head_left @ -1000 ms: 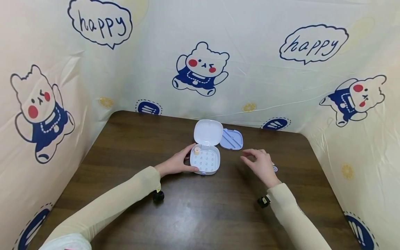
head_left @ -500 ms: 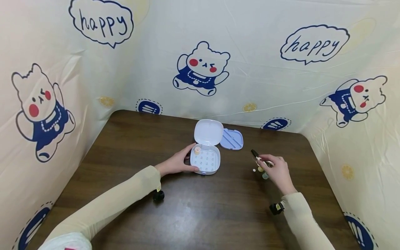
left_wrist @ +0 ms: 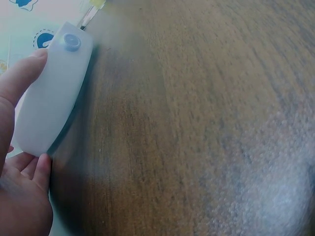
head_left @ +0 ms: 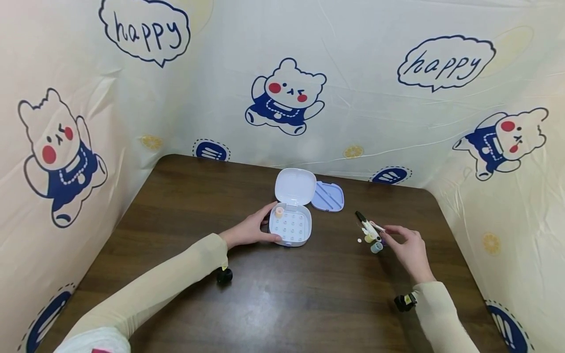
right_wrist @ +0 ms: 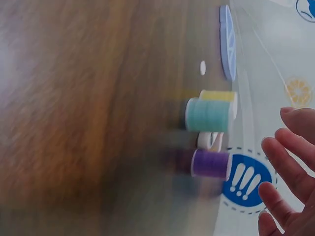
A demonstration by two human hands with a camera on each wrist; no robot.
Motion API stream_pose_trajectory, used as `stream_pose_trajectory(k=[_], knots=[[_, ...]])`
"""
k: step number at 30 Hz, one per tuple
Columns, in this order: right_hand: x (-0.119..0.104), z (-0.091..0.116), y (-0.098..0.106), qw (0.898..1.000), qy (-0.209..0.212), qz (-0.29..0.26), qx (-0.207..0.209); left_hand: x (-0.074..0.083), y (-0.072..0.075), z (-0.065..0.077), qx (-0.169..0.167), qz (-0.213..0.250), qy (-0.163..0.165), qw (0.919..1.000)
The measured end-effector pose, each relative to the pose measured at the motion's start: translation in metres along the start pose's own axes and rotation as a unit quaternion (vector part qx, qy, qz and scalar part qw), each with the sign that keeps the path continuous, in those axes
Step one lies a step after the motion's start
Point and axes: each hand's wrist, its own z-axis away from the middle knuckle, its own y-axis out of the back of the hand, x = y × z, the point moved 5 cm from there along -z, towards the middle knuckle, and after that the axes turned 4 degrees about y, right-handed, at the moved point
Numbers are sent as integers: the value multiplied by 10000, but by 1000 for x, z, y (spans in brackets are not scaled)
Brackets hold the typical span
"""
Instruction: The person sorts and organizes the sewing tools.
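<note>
I see: frame centre, left hand (head_left: 251,229) gripping white box (left_wrist: 55,93) | lower right, right hand (head_left: 408,249), fingers apart, near purple spool (right_wrist: 211,163)

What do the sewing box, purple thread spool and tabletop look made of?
Sewing box: likely molded plastic, satin; smooth, rounded wall.
Purple thread spool: probably wound thread, matte, between pale ends, maybe plastic; fiber unclear.
Tabletop: wood or wood-look laminate, semi-gloss; brown grain, glare.

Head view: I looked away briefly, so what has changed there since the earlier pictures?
The right hand moved right and toward the person, uncovering the spools; whether it let anything go is unclear. The left hand still holds the open box; the blue tray stayed put.
</note>
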Motion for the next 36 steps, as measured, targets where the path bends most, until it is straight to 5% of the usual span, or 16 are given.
stream_pose_trajectory(k=[13,28,36], knots=[[29,6,3,9996,66,123,235,1,1,1,-23,-6,87,10000],[54,8,-13,9971,-652,118,-381,0,0,1,-67,10,167,9998],[58,6,-17,9963,-758,189,-351,-2,0,1,-51,13,212,9998]])
